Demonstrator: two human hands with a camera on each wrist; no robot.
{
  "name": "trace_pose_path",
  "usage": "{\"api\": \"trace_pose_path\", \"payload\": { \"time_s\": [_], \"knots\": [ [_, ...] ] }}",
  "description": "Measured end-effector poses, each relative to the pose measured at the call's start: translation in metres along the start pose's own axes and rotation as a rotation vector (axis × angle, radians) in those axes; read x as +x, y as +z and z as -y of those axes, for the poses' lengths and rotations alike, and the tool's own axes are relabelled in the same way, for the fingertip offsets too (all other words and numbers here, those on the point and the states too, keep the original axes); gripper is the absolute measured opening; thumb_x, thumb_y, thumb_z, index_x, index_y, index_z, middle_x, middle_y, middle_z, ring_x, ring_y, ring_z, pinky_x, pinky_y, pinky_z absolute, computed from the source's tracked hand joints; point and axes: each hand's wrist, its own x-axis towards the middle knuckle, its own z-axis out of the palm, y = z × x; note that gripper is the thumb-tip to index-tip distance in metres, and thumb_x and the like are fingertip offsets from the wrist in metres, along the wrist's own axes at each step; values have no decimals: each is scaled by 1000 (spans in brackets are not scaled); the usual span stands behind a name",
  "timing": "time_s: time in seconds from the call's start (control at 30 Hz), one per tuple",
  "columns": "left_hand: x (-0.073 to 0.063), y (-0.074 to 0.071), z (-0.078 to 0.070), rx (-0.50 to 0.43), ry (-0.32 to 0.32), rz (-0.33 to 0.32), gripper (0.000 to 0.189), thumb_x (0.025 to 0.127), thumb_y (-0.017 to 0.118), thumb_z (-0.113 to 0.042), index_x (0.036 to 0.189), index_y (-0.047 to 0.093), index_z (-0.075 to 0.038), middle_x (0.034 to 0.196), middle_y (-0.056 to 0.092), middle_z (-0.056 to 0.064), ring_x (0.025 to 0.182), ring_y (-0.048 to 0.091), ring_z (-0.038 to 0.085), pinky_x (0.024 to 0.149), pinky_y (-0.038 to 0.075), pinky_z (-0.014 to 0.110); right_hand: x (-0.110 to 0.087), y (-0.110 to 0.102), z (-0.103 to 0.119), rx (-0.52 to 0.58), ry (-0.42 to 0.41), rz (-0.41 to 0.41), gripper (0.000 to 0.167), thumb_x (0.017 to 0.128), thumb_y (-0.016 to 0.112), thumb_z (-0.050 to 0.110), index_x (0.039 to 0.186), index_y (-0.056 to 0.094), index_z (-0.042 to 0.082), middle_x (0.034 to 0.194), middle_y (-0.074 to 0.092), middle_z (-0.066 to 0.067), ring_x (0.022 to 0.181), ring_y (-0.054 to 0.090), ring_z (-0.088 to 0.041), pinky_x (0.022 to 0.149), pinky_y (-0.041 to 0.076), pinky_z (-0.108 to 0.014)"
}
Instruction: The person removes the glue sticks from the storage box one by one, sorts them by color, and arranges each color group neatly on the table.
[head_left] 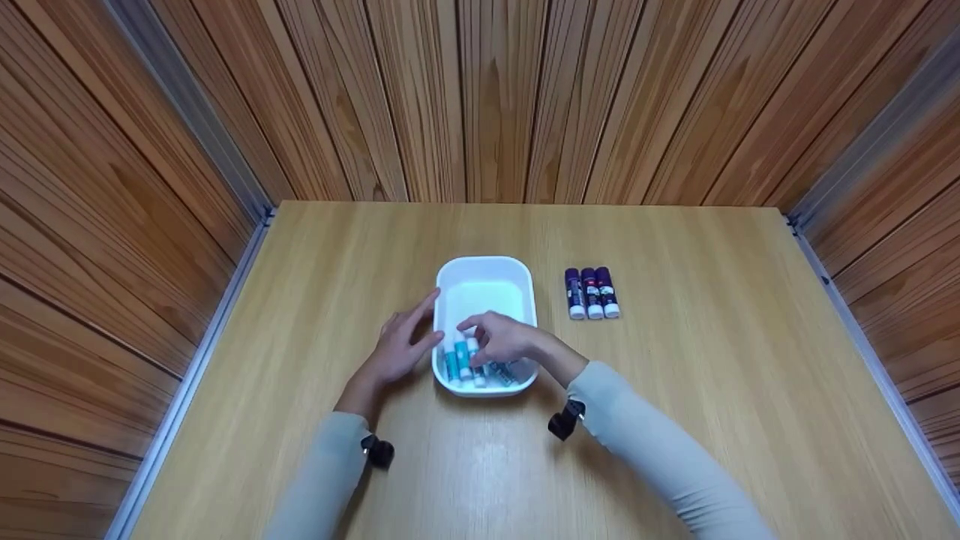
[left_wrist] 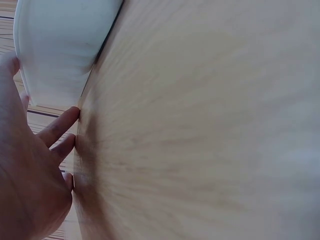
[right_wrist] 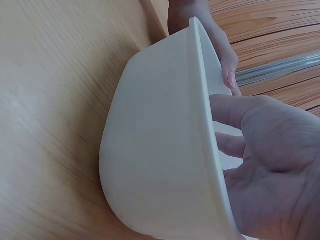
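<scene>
A white plastic basin (head_left: 486, 268) stands on the table, with several teal-and-white glue sticks (head_left: 451, 364) lying in its near end. My left hand (head_left: 401, 349) rests against the basin's left side, thumb and index finger at the rim; in the left wrist view its other fingers reach down to the tabletop. Over the near end my right hand (head_left: 501, 337) reaches inside, index finger stretched out and thumb low beside the glue sticks. The basin wall (right_wrist: 155, 130) hides those fingertips in the right wrist view, so whether they pinch a stick is unclear.
To the right of the basin, three dark purple glue sticks (head_left: 592, 292) with white ends lie side by side on the wooden table (head_left: 675, 360). Wood-patterned panels (head_left: 495, 97) and metal rails (head_left: 202, 352) border the table at the back and sides.
</scene>
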Motion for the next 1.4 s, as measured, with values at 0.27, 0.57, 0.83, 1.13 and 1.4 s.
{"api": "trace_pose_path", "payload": {
  "time_s": [0.27,0.57,0.83,1.13,1.4],
  "knots": [
    [0,0,1,-2,6,-2,80,113,65,-46,180,22,-45,182,45,-3,174,35,31,145,1,68,-2,2,1,26,-12,21,44,105,81,19,148,70,18,148,69,-15,134,65,-32,124,52,-56],
    [-2,1,1,-6,-15,-2,79,113,64,-49,178,19,-51,185,40,-6,176,31,31,145,-1,67,-3,1,2,12,-21,38,48,105,80,19,152,70,19,146,71,-14,132,66,-30,122,53,-55],
    [-3,0,0,-4,-31,5,80,112,64,-52,179,19,-51,185,40,-5,175,31,31,145,-2,68,-2,-6,-2,21,-60,75,47,104,81,14,149,71,20,140,73,-13,122,66,-26,116,54,-49],
    [2,-1,2,-3,11,10,79,113,63,-47,181,22,-40,183,44,2,175,33,32,143,0,72,-2,-5,2,-5,-47,91,52,104,79,13,155,69,15,144,74,-15,124,65,-26,120,52,-51],
    [1,-2,1,8,9,10,79,114,63,-45,181,22,-42,184,43,0,175,33,33,144,5,69,-2,-3,0,13,-37,103,37,104,81,17,141,74,19,134,73,-10,121,64,-25,118,51,-49]
  ]
}}
